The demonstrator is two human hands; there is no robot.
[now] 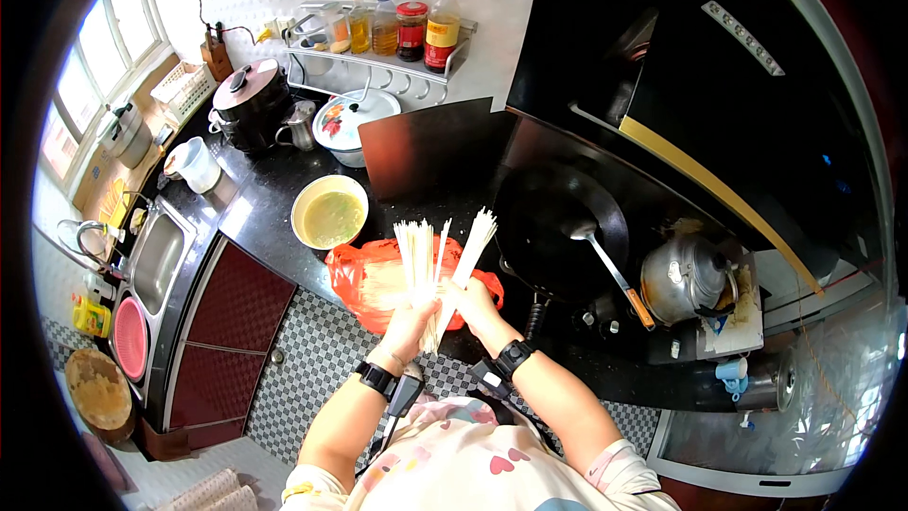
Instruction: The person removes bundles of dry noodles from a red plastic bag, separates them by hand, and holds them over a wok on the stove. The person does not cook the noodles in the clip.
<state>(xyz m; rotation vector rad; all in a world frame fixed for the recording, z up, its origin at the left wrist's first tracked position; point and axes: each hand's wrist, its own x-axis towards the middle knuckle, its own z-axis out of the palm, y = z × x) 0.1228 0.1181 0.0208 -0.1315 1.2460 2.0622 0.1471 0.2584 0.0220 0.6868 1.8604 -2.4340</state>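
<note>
My left hand [406,332] grips a bundle of dry white noodles [417,255] that fans upward. A second noodle bundle [474,248] leans to the right in my right hand [477,301]. Both hands are close together, and the lower noodle ends cross between them. Beneath them lies a red plastic bag [347,284] on the counter edge, with more pale sticks showing in it. Just beyond the bag, to the left, stands a bowl of greenish broth [333,218]. Some of the bag is hidden behind my hands and the noodles.
To the right, a black wok [539,241] holds a wooden-handled metal spatula [610,270]. Beside it sits an aluminium kettle [684,280]. Behind the bowl are a lidded enamel pot [355,124] and a dark splash panel [440,156]. A sink [159,252] is at the left.
</note>
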